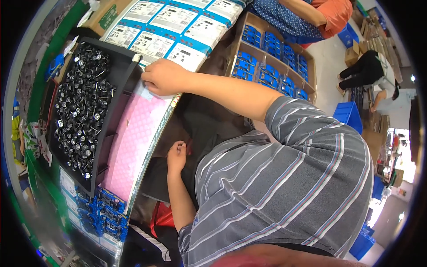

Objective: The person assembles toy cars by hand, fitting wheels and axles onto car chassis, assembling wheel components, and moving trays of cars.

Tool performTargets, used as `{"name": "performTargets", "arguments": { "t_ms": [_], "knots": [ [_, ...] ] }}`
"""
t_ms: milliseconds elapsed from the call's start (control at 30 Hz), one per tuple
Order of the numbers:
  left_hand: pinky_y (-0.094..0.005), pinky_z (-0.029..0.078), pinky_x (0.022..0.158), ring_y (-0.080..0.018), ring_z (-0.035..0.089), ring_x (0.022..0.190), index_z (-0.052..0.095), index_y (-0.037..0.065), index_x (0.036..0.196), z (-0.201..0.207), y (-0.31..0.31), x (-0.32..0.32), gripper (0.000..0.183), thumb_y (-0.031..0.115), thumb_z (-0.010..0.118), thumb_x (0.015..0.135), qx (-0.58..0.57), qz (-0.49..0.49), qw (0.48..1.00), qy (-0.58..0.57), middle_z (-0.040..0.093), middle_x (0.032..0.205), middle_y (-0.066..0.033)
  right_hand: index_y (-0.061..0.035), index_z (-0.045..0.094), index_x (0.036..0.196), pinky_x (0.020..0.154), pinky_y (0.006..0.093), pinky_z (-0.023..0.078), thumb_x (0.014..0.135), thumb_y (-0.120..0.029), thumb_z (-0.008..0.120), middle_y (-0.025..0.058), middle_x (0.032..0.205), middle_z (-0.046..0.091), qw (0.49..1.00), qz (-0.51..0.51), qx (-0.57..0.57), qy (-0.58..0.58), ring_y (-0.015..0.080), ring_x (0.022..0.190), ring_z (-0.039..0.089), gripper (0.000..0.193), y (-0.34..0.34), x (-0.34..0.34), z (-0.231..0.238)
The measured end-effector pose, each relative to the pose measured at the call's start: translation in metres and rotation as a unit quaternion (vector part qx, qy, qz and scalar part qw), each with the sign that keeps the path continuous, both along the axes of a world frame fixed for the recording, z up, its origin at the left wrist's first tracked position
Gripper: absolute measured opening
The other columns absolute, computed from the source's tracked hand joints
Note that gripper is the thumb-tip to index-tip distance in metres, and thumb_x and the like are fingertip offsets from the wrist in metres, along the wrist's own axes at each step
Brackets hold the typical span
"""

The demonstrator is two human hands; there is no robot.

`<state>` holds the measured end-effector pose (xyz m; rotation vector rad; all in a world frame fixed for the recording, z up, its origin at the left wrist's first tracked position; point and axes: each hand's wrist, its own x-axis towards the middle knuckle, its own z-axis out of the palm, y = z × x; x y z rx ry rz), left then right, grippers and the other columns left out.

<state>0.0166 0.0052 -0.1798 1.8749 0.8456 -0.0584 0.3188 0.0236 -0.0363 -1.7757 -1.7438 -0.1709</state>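
Note:
My right hand [163, 77] rests at the work table's edge, by the upper corner of a black tray [119, 58], its fingers curled and closed. Whatever they hold, if anything, is hidden. Heaped in the tray are many small black wheels [80, 107] with shiny silver hubs and thin metal pins. Pink bubble wrap [138, 129] covers the table beside the tray. Lower down, close to my body and off the table, my left hand [177, 156] has its fingers bent together. I cannot make out what is in them. Several blue plastic parts [104, 211] lie below the tray.
Sheets of printed blue-and-white card [173, 24] cover the table's upper part. A divided carton [231, 58] of blue parts stands right of it, near another person in an orange sleeve [336, 15]. Farther right are a blue bin [349, 116] and another person bending [369, 71].

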Motion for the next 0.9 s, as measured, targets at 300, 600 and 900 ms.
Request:
{"name": "performTargets", "arguments": {
  "t_ms": [300, 600, 900],
  "knots": [
    [-0.0336, 0.051, 0.073, -0.0215, 0.065, 0.076, 0.067, 0.000, 0.108, -0.010, 0.006, -0.014, 0.024, 0.021, 0.063, 0.096, 0.011, 0.041, 0.999, -0.018, 0.068, 0.083, -0.0125, -0.0037, 0.068, 0.088, 0.072, 0.0435, 0.053, 0.081, -0.009, 0.065, 0.0141, 0.082, 0.064, 0.986, 0.049, 0.071, 0.141, 0.0345, 0.080, 0.065, 0.009, -0.041, 0.012, 0.002],
    [-0.0334, 0.052, 0.074, -0.0217, 0.066, 0.079, 0.067, 0.002, 0.108, -0.013, 0.008, -0.029, 0.021, 0.019, 0.062, 0.097, -0.006, 0.064, 0.998, 0.016, 0.069, 0.087, -0.0118, -0.0028, 0.071, 0.103, 0.078, 0.0390, 0.055, 0.084, -0.017, 0.072, 0.0150, 0.092, 0.069, 0.977, -0.190, 0.089, 0.044, 0.0291, 0.083, 0.068, 0.024, -0.089, 0.169, 0.030],
    [-0.0287, 0.050, 0.071, -0.0148, 0.062, 0.074, 0.068, 0.002, 0.110, 0.015, 0.001, 0.003, 0.022, 0.020, 0.062, 0.099, 0.007, 0.109, 0.992, -0.055, 0.068, 0.084, -0.0068, -0.0049, 0.054, 0.137, 0.106, 0.0463, 0.044, 0.075, -0.029, 0.081, 0.0236, 0.137, 0.055, 0.966, -0.214, -0.032, -0.140, 0.0428, 0.129, 0.050, 0.072, -0.100, 0.298, 0.058]
  ]
}}
